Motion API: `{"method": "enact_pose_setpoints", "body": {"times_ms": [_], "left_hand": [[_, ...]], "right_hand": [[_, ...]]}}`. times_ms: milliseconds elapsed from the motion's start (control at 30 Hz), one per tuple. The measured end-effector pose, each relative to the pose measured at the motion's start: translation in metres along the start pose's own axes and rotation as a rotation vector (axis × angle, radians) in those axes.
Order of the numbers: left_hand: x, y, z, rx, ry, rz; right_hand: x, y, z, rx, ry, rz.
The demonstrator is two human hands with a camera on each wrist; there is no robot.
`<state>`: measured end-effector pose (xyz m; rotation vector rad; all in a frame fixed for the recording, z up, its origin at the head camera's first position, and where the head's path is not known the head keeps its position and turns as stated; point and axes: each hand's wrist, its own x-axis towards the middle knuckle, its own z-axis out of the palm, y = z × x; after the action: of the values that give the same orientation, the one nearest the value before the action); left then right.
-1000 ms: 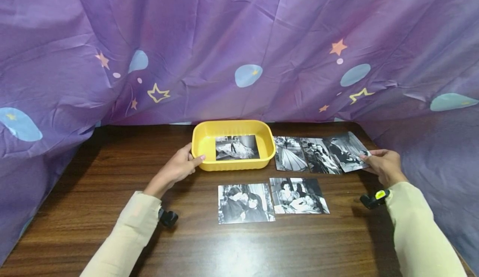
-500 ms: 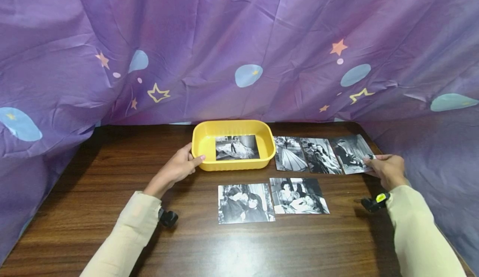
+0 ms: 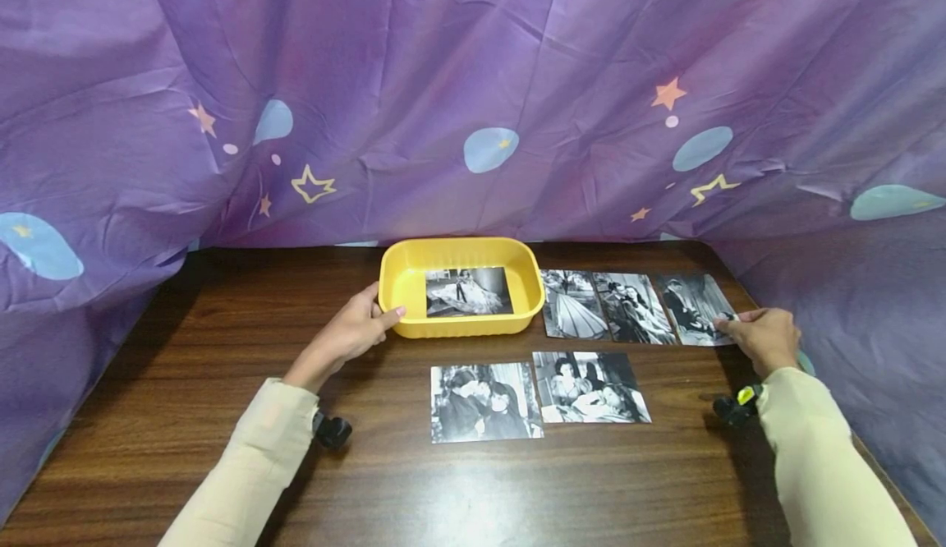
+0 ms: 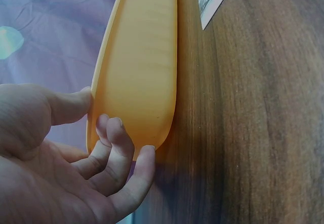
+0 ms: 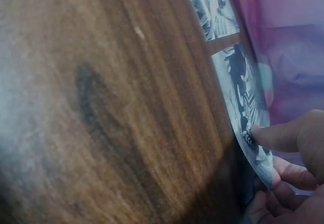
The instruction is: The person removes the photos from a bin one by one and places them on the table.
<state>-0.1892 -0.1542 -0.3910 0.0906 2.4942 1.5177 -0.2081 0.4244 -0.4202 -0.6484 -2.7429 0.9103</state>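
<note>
My left hand (image 3: 355, 325) grips the left end of a yellow plastic basin (image 3: 466, 328), thumb at the rim and fingers against the outer wall, as the left wrist view shows. Inside the basin lies a black-and-white photo (image 3: 467, 291). At the far right, my right hand (image 3: 764, 338) pinches the right edge of another black-and-white photo (image 3: 691, 305). In the right wrist view the thumb (image 5: 278, 136) presses on its face, with fingers under the lifted edge. Two similar photos, one with a wide dress (image 3: 572, 305) and one with a couple (image 3: 634, 307), lie between it and the basin.
Nearer on the brown wooden table (image 3: 355, 481), two landscape photos lie side by side: a left one (image 3: 484, 403) and a right one (image 3: 591, 387). A purple curtain (image 3: 414, 79) with stars hangs behind and at both sides of the table.
The right-hand photo has shifted right, straightened and come down level with its neighbours, off the couple photo it overlapped. My right hand moved slightly right with it. The left hand has stayed put.
</note>
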Motion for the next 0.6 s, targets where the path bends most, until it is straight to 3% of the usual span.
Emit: {"method": "enact_pose_setpoints", "body": {"times_ms": [333, 600], "left_hand": [[-0.0018, 0.0018, -0.0004, 0.009, 0.003, -0.005], [-0.0022, 0.0029, -0.0003, 0.004, 0.002, -0.008]], "right_hand": [[-0.0017, -0.0017, -0.0007, -0.080, -0.017, -0.039], [-0.0020, -0.0038, -0.0031, -0.115, -0.034, 0.002]]}}
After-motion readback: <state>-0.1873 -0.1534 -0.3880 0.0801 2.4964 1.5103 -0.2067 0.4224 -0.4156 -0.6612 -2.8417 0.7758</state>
